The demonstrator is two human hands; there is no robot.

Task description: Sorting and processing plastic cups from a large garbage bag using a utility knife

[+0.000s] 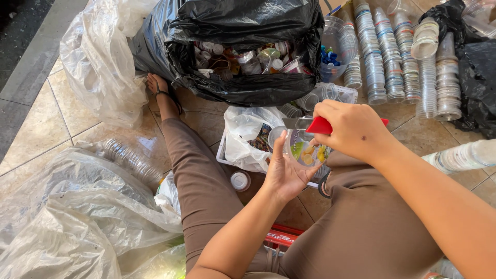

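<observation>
My left hand (pixel 285 173) cups a clear plastic cup (pixel 305 150) with a printed fruit label, held sideways over my lap. My right hand (pixel 354 129) grips a red-handled cutter (pixel 319 125) whose metal blade (pixel 292 123) rests at the cup's rim. Both hands meet above a white tray (pixel 221 155) that holds a white plastic bag (pixel 247 135). I sit on the tiled floor in brown trousers, my left leg (pixel 194 170) stretched forward.
A black bag (pixel 243 46) full of used cups and lids stands ahead. Long stacks of clear cups (pixel 392 57) lie at the upper right, another stack (pixel 465 155) at the right. Clear plastic sacks (pixel 77 206) fill the left. A loose lid (pixel 240 181) lies by my leg.
</observation>
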